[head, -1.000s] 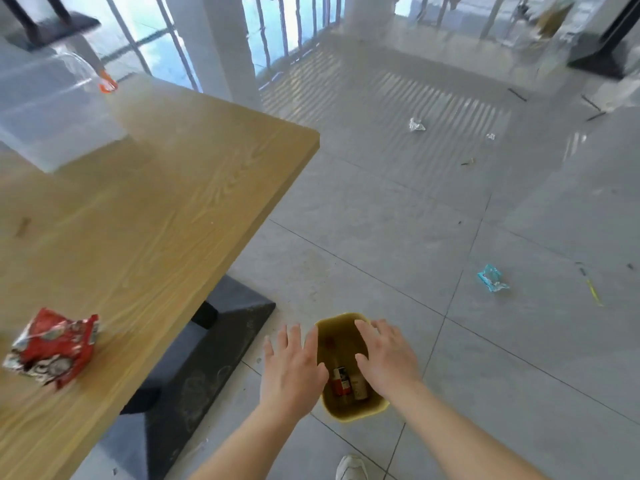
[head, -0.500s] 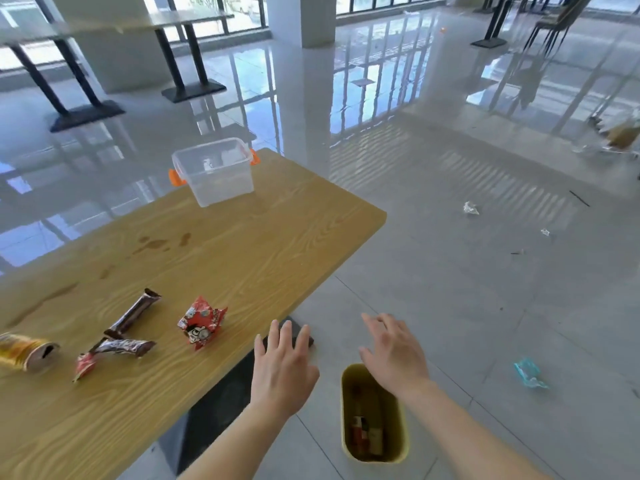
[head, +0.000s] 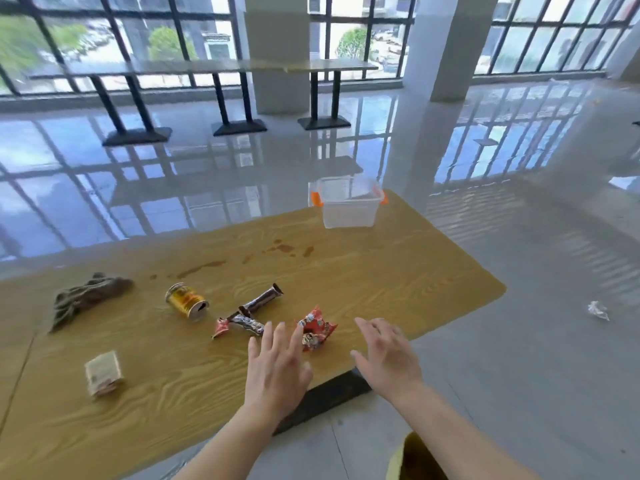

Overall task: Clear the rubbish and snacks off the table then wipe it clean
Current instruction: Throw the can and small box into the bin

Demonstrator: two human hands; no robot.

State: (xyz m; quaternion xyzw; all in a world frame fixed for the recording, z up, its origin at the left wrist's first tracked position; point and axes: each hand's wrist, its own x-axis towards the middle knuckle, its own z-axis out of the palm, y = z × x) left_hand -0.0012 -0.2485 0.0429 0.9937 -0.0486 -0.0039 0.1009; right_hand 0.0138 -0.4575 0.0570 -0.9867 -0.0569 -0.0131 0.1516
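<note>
here | wooden table [head: 398, 271]: stained, littered | glossy floor [head: 519, 202] | windows [head: 173, 29]

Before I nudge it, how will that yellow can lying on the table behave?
The yellow can lies on its side on the wooden table, so a sideways push would probably set it rolling. Its top looks opened, so it is likely light, perhaps nearly empty, and could dribble if tipped. Thin metal may dent under a hard squeeze. Neither the left hand nor the right hand touches it.
</note>
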